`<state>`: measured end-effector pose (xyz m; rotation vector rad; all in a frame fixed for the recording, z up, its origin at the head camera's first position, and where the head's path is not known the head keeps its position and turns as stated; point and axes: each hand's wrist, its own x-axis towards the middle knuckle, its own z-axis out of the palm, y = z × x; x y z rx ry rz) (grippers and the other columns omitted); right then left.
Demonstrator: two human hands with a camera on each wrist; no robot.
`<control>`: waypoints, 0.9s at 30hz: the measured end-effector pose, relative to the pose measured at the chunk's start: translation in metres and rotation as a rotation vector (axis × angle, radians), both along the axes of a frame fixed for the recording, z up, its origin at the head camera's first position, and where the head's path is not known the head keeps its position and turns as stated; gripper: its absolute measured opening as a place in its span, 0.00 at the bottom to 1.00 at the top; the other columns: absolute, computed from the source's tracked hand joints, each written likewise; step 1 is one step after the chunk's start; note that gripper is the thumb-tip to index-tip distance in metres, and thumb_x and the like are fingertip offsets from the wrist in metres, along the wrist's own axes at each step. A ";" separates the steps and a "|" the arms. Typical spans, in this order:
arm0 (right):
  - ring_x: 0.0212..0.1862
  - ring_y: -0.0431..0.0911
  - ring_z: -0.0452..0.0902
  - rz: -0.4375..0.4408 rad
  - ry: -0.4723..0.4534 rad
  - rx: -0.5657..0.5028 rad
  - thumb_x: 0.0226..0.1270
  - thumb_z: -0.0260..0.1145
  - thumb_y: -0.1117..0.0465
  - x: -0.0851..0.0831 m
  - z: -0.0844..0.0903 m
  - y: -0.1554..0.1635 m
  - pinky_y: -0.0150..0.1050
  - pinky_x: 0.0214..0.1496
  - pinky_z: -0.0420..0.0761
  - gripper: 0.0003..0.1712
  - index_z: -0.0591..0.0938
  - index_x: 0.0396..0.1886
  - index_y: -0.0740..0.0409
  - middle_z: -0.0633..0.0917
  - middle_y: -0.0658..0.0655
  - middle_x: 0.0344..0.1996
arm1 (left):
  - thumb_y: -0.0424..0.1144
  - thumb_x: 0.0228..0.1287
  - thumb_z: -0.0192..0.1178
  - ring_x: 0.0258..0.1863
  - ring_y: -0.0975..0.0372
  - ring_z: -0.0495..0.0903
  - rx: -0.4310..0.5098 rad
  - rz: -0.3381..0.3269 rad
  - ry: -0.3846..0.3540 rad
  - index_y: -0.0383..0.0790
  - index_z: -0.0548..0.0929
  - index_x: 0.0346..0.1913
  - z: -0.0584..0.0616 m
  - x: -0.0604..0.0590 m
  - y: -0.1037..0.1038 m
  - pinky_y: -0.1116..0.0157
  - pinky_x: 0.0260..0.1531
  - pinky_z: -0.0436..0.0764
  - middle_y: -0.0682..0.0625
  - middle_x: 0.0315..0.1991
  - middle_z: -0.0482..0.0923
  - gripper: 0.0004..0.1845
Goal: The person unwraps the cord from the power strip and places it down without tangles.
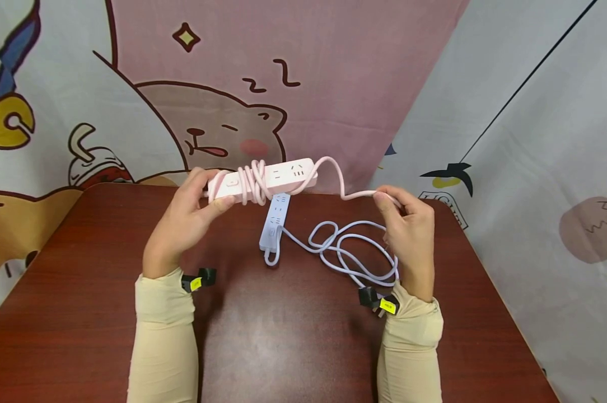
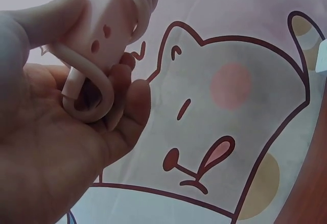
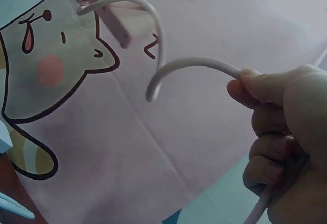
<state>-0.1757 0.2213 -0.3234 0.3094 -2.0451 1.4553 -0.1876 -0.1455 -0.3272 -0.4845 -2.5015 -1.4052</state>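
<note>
A pink power strip is held up over the back of the table, its own cord wound several times around its middle. My left hand grips its left end, thumb along the front; in the left wrist view a loop of cord bends out at that end beside the palm. From the strip's right end the loose cord arcs across to my right hand. That hand pinches it between thumb and forefinger, other fingers curled, and the cord runs on below the fist in the right wrist view.
On the brown table lies a white power strip, below the pink one. Its white cord spreads in loose loops to the right, near my right wrist. A curtain with cartoon prints hangs behind the table.
</note>
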 end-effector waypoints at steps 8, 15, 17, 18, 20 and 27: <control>0.06 0.38 0.66 0.042 -0.074 -0.101 0.67 0.71 0.66 0.004 0.001 0.009 0.29 0.10 0.66 0.08 0.87 0.36 0.70 0.80 0.45 0.17 | 0.40 0.72 0.62 0.46 0.59 0.69 -0.013 0.048 -0.004 0.37 0.74 0.67 -0.001 -0.001 -0.003 0.67 0.46 0.69 0.42 0.51 0.72 0.24; 0.06 0.38 0.64 0.090 -0.077 -0.169 0.64 0.72 0.68 0.004 -0.001 0.018 0.28 0.09 0.63 0.09 0.85 0.33 0.73 0.76 0.47 0.14 | 0.41 0.74 0.61 0.47 0.60 0.67 -0.006 0.050 0.014 0.35 0.73 0.68 0.000 0.001 -0.005 0.65 0.46 0.67 0.41 0.50 0.71 0.25; 0.05 0.37 0.63 0.080 -0.089 -0.152 0.64 0.72 0.68 0.004 -0.002 0.021 0.28 0.08 0.62 0.07 0.85 0.32 0.72 0.75 0.46 0.14 | 0.41 0.73 0.61 0.47 0.60 0.67 -0.004 0.050 0.016 0.35 0.73 0.68 0.000 0.001 -0.006 0.64 0.46 0.67 0.41 0.50 0.71 0.25; 0.05 0.37 0.63 0.072 -0.096 -0.131 0.64 0.71 0.69 0.003 -0.002 0.022 0.29 0.08 0.61 0.07 0.85 0.32 0.71 0.75 0.46 0.13 | 0.41 0.73 0.61 0.47 0.60 0.67 -0.004 0.050 0.018 0.35 0.73 0.68 0.000 0.001 -0.006 0.64 0.45 0.67 0.41 0.50 0.71 0.25; 0.07 0.36 0.62 0.041 -0.123 -0.057 0.66 0.70 0.68 0.003 -0.003 0.024 0.29 0.10 0.61 0.06 0.85 0.32 0.68 0.74 0.44 0.13 | 0.41 0.73 0.61 0.46 0.60 0.67 -0.007 0.051 0.019 0.35 0.73 0.67 -0.001 0.001 -0.006 0.64 0.45 0.67 0.41 0.49 0.71 0.25; 0.15 0.34 0.66 -0.100 -0.305 0.342 0.70 0.67 0.56 0.001 -0.007 0.037 0.31 0.19 0.68 0.09 0.88 0.35 0.56 0.78 0.43 0.20 | 0.40 0.73 0.62 0.46 0.62 0.67 0.007 0.029 0.002 0.37 0.74 0.68 -0.001 0.000 -0.006 0.68 0.44 0.69 0.43 0.50 0.71 0.24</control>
